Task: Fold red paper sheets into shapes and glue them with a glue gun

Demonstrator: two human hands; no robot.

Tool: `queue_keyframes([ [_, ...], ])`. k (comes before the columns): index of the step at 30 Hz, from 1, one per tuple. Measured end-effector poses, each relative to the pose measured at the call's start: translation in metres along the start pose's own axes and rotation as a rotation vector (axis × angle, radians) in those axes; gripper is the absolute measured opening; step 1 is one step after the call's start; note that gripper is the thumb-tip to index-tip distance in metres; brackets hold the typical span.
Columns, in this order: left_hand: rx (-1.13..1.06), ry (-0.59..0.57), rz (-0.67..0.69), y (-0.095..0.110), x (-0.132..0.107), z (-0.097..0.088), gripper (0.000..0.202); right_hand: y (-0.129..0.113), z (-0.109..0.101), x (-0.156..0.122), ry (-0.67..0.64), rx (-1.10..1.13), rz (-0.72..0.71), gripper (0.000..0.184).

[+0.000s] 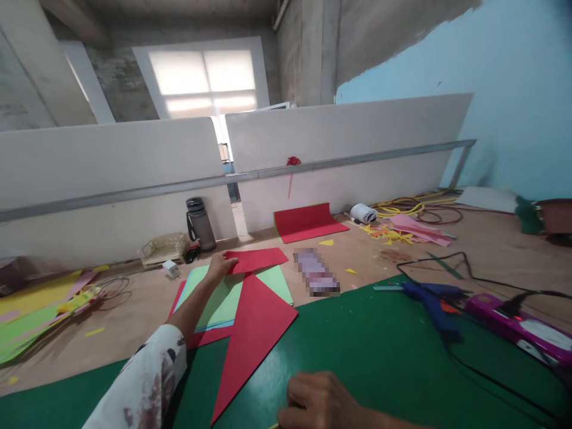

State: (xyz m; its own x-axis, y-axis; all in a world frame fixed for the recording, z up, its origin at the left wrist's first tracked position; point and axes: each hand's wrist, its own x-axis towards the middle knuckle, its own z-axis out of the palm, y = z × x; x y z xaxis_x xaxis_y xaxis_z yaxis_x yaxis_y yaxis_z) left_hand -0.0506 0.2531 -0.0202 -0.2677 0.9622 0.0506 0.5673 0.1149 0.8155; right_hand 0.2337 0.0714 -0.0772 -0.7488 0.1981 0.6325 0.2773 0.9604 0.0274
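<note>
My left hand (220, 266) reaches forward and pinches the near edge of a small red paper piece (259, 259) lying on a stack of light green, blue and red sheets (214, 307). A long red paper triangle (252, 336) lies from that stack down onto the green mat (366, 351). My right hand (319, 402) rests on the mat at the bottom edge, fingers curled; something thin and yellowish shows at its lower left, too small to name.
A blue glue gun (431, 301) with black cord and a purple power strip (513, 325) lie right. A folded red sheet (306, 221), dark bottle (199, 223), wire basket (163, 248), paper scraps (404, 231), yellow cable (409, 207) sit along the white partition. Coloured sheets (31, 313) lie left.
</note>
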Motion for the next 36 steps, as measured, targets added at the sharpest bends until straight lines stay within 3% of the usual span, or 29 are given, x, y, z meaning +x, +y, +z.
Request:
queue_keyframes([
  [4,0.134,0.133,0.060,-0.004,-0.001,-0.010,0.032,-0.004,-0.006,0.006,-0.047,0.035,0.062,0.024],
  [8,0.279,0.161,0.195,-0.010,-0.039,-0.022,0.034,-0.006,-0.020,0.014,-0.198,0.079,0.127,0.015],
  [15,0.410,-0.143,0.575,-0.012,-0.163,-0.019,0.041,0.014,-0.034,0.017,-0.250,0.090,0.064,0.019],
  [19,0.596,-0.395,0.762,-0.006,-0.211,-0.018,0.051,0.014,-0.036,0.017,-0.232,0.125,0.046,0.033],
  [22,0.752,-0.442,0.798,-0.002,-0.222,-0.020,0.052,0.011,-0.034,0.021,-0.240,0.022,0.110,0.039],
  [26,0.755,-0.472,0.864,-0.004,-0.217,-0.025,0.033,0.019,-0.032,0.035,-0.279,-0.109,0.221,0.034],
  [29,0.752,-0.482,0.885,-0.013,-0.215,-0.029,0.036,0.032,-0.030,0.048,-0.320,-0.171,0.278,0.027],
  [36,0.734,-0.394,0.847,-0.031,-0.220,-0.030,0.039,0.037,-0.016,0.061,-0.382,-0.152,0.346,0.025],
])
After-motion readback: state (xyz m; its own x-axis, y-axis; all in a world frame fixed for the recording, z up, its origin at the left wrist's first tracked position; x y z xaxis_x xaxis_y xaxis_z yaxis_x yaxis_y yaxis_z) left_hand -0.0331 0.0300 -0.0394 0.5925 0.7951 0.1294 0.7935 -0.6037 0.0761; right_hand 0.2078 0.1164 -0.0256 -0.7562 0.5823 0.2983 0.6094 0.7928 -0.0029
